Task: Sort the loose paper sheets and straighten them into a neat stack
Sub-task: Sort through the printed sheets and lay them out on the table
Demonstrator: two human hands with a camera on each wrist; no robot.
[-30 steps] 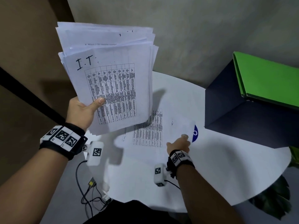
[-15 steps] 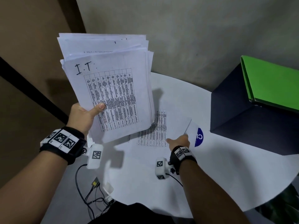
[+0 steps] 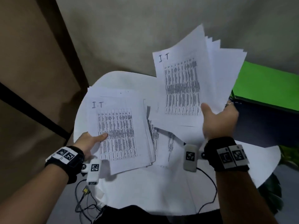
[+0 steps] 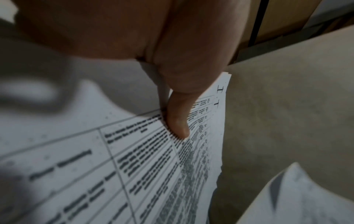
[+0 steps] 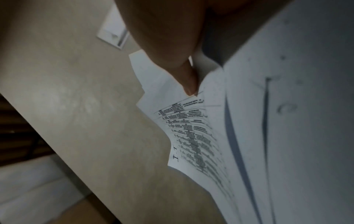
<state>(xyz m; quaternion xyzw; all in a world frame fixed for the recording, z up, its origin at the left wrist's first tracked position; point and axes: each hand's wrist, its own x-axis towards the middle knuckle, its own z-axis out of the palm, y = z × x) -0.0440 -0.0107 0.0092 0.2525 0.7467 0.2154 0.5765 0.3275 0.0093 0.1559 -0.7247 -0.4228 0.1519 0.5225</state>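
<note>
My left hand (image 3: pixel 90 143) grips a thick bundle of printed sheets (image 3: pixel 119 126) marked "I.T", low over the white round table (image 3: pixel 210 183); its thumb (image 4: pixel 178 121) presses on the top sheet (image 4: pixel 134 166). My right hand (image 3: pixel 216 120) holds a second fanned bundle of sheets (image 3: pixel 191 81) raised above the table's right side, thumb (image 5: pixel 188 84) on the front page (image 5: pixel 195 136), fingers behind. More loose printed sheets (image 3: pixel 165 143) lie flat on the table between the hands, partly covered by both bundles.
A dark box (image 3: pixel 262 125) with a green folder (image 3: pixel 265 84) on top stands at the table's right edge, close behind my right hand. The wall (image 3: pixel 145 29) runs just behind the table. Cables (image 3: pixel 85 201) hang at the near edge. Green leaves (image 3: pixel 273 191) show at lower right.
My left hand has lowered its bundle toward the table. My right hand has left the flat sheets and now holds up a fanned bundle at the right.
</note>
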